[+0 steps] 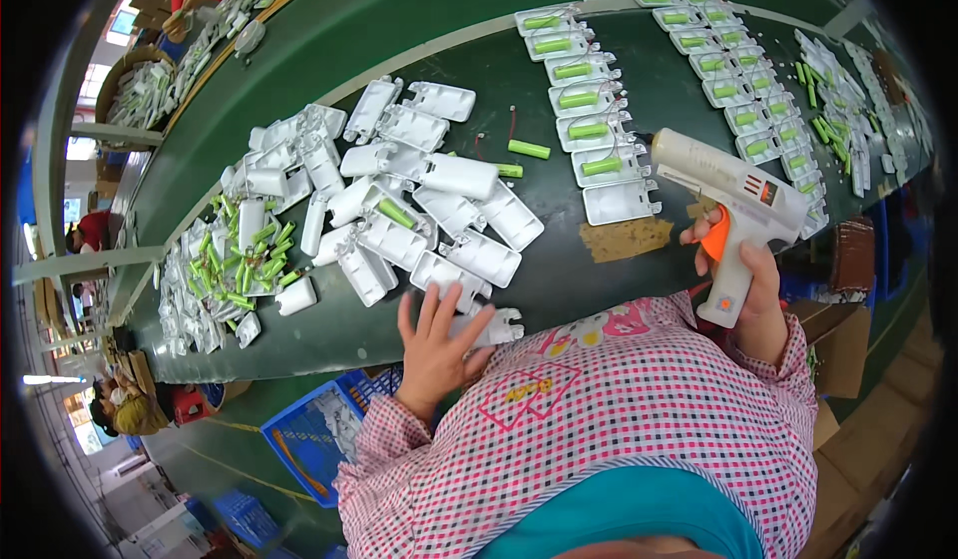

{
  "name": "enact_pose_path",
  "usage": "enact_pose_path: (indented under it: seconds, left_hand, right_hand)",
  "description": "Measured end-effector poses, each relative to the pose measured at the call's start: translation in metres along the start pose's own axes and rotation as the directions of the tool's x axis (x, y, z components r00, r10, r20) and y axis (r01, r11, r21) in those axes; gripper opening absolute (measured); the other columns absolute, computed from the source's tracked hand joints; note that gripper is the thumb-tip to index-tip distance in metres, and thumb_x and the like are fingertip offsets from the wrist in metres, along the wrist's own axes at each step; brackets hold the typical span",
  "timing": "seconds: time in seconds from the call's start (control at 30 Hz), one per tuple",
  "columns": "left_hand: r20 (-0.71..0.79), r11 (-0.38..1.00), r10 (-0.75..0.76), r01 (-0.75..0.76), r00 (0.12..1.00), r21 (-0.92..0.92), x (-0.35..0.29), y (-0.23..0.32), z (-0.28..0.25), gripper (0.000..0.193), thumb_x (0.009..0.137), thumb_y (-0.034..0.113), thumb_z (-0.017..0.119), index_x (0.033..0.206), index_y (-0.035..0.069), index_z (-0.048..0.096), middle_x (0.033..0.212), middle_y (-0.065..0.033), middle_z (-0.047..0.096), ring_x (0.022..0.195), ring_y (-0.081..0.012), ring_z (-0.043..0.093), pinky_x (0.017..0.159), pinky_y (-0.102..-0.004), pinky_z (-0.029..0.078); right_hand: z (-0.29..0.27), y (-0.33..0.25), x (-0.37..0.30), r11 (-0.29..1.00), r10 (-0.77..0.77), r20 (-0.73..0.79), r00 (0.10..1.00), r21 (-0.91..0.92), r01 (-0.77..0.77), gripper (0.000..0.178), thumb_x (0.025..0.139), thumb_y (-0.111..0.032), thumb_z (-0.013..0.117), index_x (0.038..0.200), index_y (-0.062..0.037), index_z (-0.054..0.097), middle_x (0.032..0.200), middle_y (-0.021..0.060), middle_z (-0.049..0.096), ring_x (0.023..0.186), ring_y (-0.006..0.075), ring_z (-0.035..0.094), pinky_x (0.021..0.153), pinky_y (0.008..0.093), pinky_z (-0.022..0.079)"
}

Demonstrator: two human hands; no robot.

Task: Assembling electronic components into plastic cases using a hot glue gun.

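My right hand (743,284) is closed round the handle of a white hot glue gun (733,185) with an orange trigger, its dark nozzle pointing left over the shell column. With fingers spread, my left hand (442,344) rests on white plastic shells at the table's near edge; one shell (496,327) lies partly under its fingertips. Beyond it spreads a heap of loose white shells (394,240). A column of open shells (589,132) runs away from me, most holding a green cylindrical battery; the nearest shell (616,203) shows no battery. A loose green battery (529,149) lies between heap and column.
A pile of green batteries (239,270) sits at the left of the green table (449,55). More filled shells (738,90) stand in columns at the right. A brown patch (626,241) marks the near tabletop. Below are a blue crate (299,444) and a cardboard box (840,349).
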State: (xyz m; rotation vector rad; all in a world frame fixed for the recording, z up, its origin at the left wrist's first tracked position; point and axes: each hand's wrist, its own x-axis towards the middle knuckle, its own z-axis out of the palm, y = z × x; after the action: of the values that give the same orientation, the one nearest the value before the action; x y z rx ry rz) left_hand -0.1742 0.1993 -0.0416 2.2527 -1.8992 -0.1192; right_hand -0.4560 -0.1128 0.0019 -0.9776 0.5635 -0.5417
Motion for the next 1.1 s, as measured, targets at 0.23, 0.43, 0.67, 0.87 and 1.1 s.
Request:
enact_pose_path:
  seconds: [0.23,0.43,0.67,0.87,1.1]
  left_hand:
    - [0.053,0.997,0.022,-0.025,0.998,0.07,0.039,-0.024,-0.016,0.052,0.081,0.04,0.069,0.132,0.029,0.061,0.152,-0.0112,0.039,0.142,-0.0374,0.031,0.111,-0.0629,0.016]
    - [-0.188,0.999,0.003,0.003,0.982,0.034,0.07,-0.043,-0.03,0.045,0.075,0.028,0.074,0.12,0.023,0.067,0.148,-0.0104,0.043,0.138,-0.0359,0.036,0.11,-0.058,0.021]
    - [-0.367,0.985,0.167,-0.167,0.915,0.032,0.162,-0.018,-0.044,0.019,0.076,0.018,0.075,0.093,0.013,0.067,0.097,-0.0012,0.062,0.098,-0.0216,0.058,0.099,-0.0492,0.035]
    - [-0.139,0.908,0.371,-0.328,0.918,0.262,0.248,-0.008,-0.011,0.007,0.079,0.011,0.063,0.086,0.011,0.064,0.085,-0.0032,0.059,0.088,-0.0222,0.057,0.084,-0.0419,0.039]
    - [-0.256,0.975,0.175,-0.203,0.951,-0.086,0.265,-0.021,-0.018,0.016,0.075,0.004,0.063,0.09,0.008,0.059,0.082,-0.0045,0.06,0.08,-0.0226,0.061,0.077,-0.04,0.043]
  right_hand:
    - [0.0,0.007,-0.006,0.999,-0.018,0.005,1.0,0.036,0.018,0.058,0.084,-0.037,0.065,0.125,0.0011,0.05,0.109,0.0139,0.059,0.112,0.0307,0.059,0.07,0.028,0.053]
    - [0.003,0.003,-0.01,0.997,-0.04,0.002,0.999,0.071,0.04,0.056,0.085,-0.035,0.065,0.125,0.0009,0.051,0.11,0.0142,0.059,0.113,0.0311,0.058,0.071,0.0288,0.054]
    - [0.004,0.001,-0.009,0.996,-0.041,0.006,0.999,0.081,0.04,0.059,0.085,-0.036,0.066,0.127,0.0022,0.05,0.114,0.0159,0.061,0.113,0.0302,0.06,0.071,0.0277,0.056]
    - [0.003,0.003,-0.011,1.0,0.007,0.024,1.0,-0.003,-0.007,0.06,0.085,-0.039,0.067,0.125,0.0024,0.052,0.111,0.0157,0.062,0.11,0.0281,0.062,0.071,0.0274,0.055]
    - [0.003,-0.001,-0.029,0.976,0.129,0.037,0.991,-0.183,-0.12,0.053,0.089,-0.028,0.062,0.129,0.0045,0.049,0.11,0.0139,0.063,0.106,0.026,0.062,0.094,0.0381,0.049]
